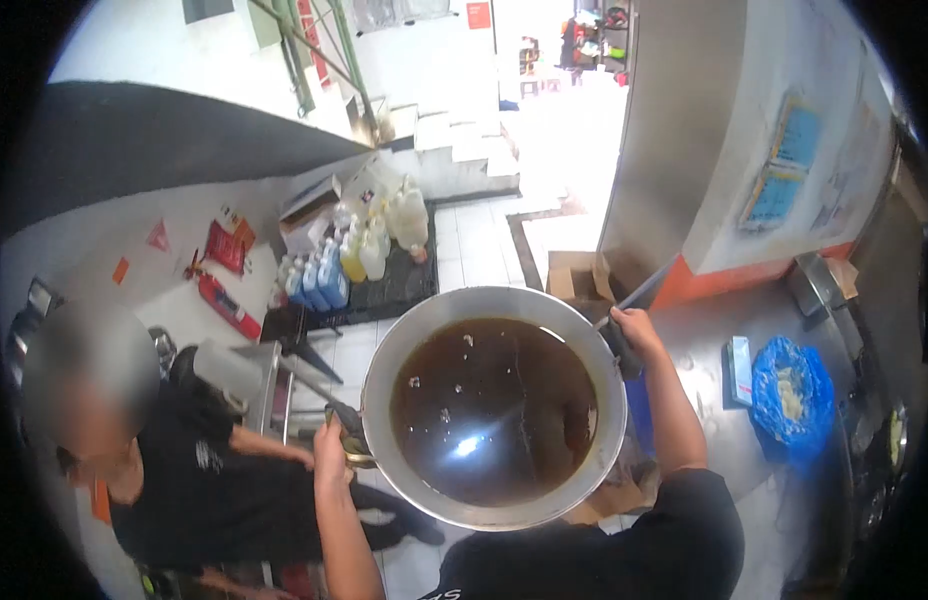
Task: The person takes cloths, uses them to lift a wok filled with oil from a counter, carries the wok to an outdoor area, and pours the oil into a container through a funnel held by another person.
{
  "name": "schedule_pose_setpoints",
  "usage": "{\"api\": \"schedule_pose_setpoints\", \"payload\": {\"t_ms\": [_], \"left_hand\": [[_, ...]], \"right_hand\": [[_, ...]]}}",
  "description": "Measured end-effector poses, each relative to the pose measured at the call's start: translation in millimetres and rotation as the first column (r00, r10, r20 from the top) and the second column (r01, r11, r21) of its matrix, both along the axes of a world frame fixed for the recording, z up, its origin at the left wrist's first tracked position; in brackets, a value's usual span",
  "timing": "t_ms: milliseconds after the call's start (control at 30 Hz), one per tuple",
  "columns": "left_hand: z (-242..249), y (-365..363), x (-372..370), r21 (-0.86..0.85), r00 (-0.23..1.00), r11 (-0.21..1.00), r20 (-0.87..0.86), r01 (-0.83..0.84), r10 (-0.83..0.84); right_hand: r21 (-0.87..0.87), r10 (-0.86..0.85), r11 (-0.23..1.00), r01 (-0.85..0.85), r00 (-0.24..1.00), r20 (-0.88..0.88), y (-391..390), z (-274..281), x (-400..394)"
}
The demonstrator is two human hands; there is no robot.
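Note:
A large round metal pot [376, 440] is held up in front of me, part filled with dark brown liquid [484, 400]. Light glares off the liquid, and a few pale flecks float on it. My left hand [331, 452] is closed round the handle on the pot's left side, with a dark cloth [350, 428] against the handle. At the opposite side my right hand [636, 330] grips the other handle, also with dark cloth [622, 352] beneath the fingers. The pot looks about level.
Close on the left stands a person in a dark shirt [204, 490]. Jugs and bottles [359, 245] crowd a black pallet [394, 300] ahead. A blue bag [792, 395] lies on the steel counter [699, 360] at right. Cardboard boxes [579, 275] sit behind the pot; steps [454, 140] rise beyond.

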State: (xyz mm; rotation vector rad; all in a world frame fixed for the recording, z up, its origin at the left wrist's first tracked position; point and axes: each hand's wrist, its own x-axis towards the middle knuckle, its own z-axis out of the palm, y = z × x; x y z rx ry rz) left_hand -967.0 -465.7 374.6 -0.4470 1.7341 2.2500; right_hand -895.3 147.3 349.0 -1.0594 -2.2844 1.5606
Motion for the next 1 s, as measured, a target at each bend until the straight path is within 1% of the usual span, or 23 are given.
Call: {"api": "schedule_pose_setpoints", "payload": {"t_ms": [33, 67, 100, 167, 200, 233, 267, 333, 367, 433, 467, 533, 567, 600, 633, 667, 700, 767, 867, 900, 933, 967, 1000], "left_hand": [[2, 1, -30, 0.007, 1.000, 1.000, -0.011, 0.015, -0.015], [4, 5, -57, 0.024, 0.999, 0.999, -0.030, 0.043, -0.042], [7, 11, -88, 0.042, 0.996, 0.997, -0.052, 0.072, -0.069], [14, 23, -147, 0.038, 0.996, 0.996, -0.043, 0.078, -0.076], [14, 33, -171, 0.028, 0.997, 0.997, -0.031, 0.070, -0.069], [-6, 32, -204, -0.009, 0.992, 0.996, -0.079, 0.094, -0.094], [-9, 37, -232, -0.006, 0.992, 0.995, -0.084, 0.098, -0.098], [-14, 57, -291, -0.134, 0.987, 0.984, -0.092, 0.121, -0.134], [-26, 64, -321, -0.016, 0.986, 0.987, -0.056, 0.159, -0.160], [-54, 94, -389, 0.016, 0.989, 0.992, -0.081, 0.129, -0.127], [-50, 105, -425, 0.015, 0.991, 0.994, -0.079, 0.107, -0.106], [-51, 127, -486, 0.027, 0.991, 0.993, -0.071, 0.113, -0.111], [-51, 143, -523, 0.004, 0.986, 0.989, -0.077, 0.149, -0.148], [-53, 160, -557, -0.016, 0.980, 0.984, -0.082, 0.179, -0.179], [-57, 174, -591, 0.049, 0.976, 0.977, -0.085, 0.207, -0.202], [-58, 201, -595, 0.045, 0.975, 0.977, -0.093, 0.209, -0.204], [-64, 217, -632, 0.038, 0.970, 0.972, -0.091, 0.230, -0.226], [-73, 252, -702, 0.051, 0.959, 0.960, -0.084, 0.277, -0.272], [-60, 326, -788, 0.090, 0.946, 0.943, -0.084, 0.320, -0.313], [-87, 348, -820, 0.021, 0.940, 0.940, -0.046, 0.339, -0.338], [-90, 372, -858, 0.033, 0.935, 0.937, -0.076, 0.349, -0.346], [-92, 403, -890, 0.041, 0.928, 0.931, -0.109, 0.363, -0.357], [-95, 431, -923, 0.046, 0.921, 0.926, -0.135, 0.375, -0.366]], "right_hand": [[0.007, -0.015, 1.000, 0.015, 1.000, -0.011, 6, -14, -25], [0.054, -0.013, 0.998, 0.012, 1.000, 0.014, 15, -31, -48], [0.103, -0.013, 0.995, 0.009, 0.999, 0.037, 18, -34, -72], [0.133, -0.052, 0.990, 0.044, 0.997, 0.056, 21, -39, -115], [0.157, -0.077, 0.985, 0.064, 0.994, 0.077, 19, -28, -134], [0.154, -0.104, 0.984, 0.086, 0.988, 0.117, 16, -17, -151], [0.157, -0.109, 0.983, 0.091, 0.988, 0.113, 11, -10, -170], [0.052, -0.165, 0.985, 0.162, 0.985, 0.055, 17, -5, -213], [0.058, -0.165, 0.985, 0.162, 0.984, 0.068, 17, -8, -223], [0.161, -0.170, 0.969, 0.188, 0.978, -0.120, 34, 0, -282], [0.149, -0.185, 0.967, 0.205, 0.973, -0.137, 43, 4, -316], [0.044, -0.235, 0.971, 0.236, 0.972, -0.012, 63, 10, -364], [0.136, -0.217, 0.968, 0.213, 0.976, 0.018, 75, 13, -394], [0.154, -0.215, 0.966, 0.209, 0.977, 0.019, 92, 11, -425], [0.155, -0.219, 0.965, 0.212, 0.975, 0.026, 110, 1, -452], [0.141, -0.226, 0.965, 0.221, 0.974, 0.021, 135, -5, -447], [0.140, -0.231, 0.964, 0.226, 0.973, 0.026, 148, -13, -471], [0.082, -0.251, 0.963, 0.255, 0.966, -0.058, 178, -23, -524], [0.073, -0.303, 0.950, 0.304, 0.953, -0.033, 226, -27, -592], [0.024, -0.327, 0.944, 0.329, 0.942, -0.069, 259, -40, -600], [0.036, -0.334, 0.940, 0.339, 0.937, -0.099, 286, -53, -623], [0.129, -0.336, 0.929, 0.346, 0.937, -0.093, 314, -67, -641], [0.219, -0.339, 0.911, 0.348, 0.937, -0.081, 341, -69, -671]]}}
